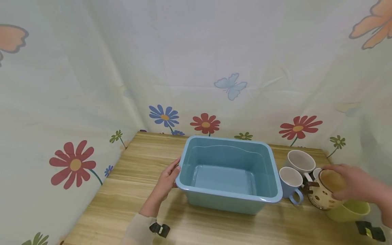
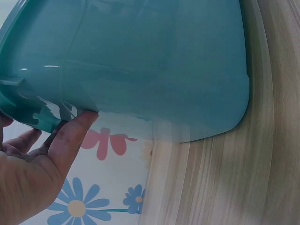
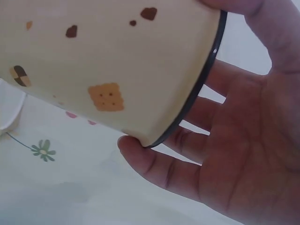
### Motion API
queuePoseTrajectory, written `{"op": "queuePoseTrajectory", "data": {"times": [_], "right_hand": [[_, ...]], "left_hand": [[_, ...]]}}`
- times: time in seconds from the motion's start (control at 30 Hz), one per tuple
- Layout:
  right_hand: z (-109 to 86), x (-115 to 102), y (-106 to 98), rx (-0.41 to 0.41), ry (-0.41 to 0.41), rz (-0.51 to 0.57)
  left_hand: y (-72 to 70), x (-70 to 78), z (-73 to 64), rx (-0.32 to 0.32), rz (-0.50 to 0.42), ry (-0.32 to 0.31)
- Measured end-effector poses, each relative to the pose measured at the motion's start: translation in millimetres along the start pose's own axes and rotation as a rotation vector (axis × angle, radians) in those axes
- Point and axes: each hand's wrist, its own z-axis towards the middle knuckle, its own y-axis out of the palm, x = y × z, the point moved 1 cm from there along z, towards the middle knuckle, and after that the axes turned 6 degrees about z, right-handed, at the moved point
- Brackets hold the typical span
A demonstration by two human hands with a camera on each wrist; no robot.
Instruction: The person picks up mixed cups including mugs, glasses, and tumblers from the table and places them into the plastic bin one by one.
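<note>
A light blue plastic basin (image 1: 218, 203) stands on the table, with nothing inside it. My left hand (image 1: 166, 180) grips its left rim; the thumb lies against the outer wall, as the left wrist view shows. At the right, my right hand (image 1: 356, 183) holds a cream mug (image 1: 323, 195) by its rim, thumb on one side and fingers on the other. The mug has a brown handle, a dark rim and cookie prints (image 3: 106, 97). It tilts over a yellow-green cup (image 1: 352, 211), partly hiding it.
Beside the basin's right wall stand a blue mug (image 1: 289, 185) and, behind it, a larger white mug (image 1: 301, 161). A small white cup (image 1: 316, 173) shows partly behind the cream mug. Flower-printed curtain (image 1: 190, 68) borders the wooden table (image 1: 122, 200) at the back and sides.
</note>
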Motion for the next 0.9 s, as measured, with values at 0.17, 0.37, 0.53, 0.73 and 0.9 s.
{"op": "queuePoseTrajectory", "data": {"times": [0.17,0.37,0.53,0.73,0.9], "right_hand": [[1.7,-3,-13,-0.007,0.029,-0.010],[8.3,-7,-25,0.008,0.022,-0.016],[12.8,-10,-32,0.013,-0.004,-0.027],[19.6,-15,-37,0.028,-0.040,-0.029],[26.6,-19,-43,0.020,-0.057,0.000]], "left_hand": [[0.2,-0.8,1.0,-0.004,0.003,0.001],[-0.7,-2.6,2.0,-0.012,-0.001,0.006],[-0.7,-2.3,2.5,-0.009,-0.001,0.009],[-0.3,-1.8,2.5,-0.004,0.003,0.004],[0.0,-2.5,2.1,-0.003,0.003,-0.001]]}}
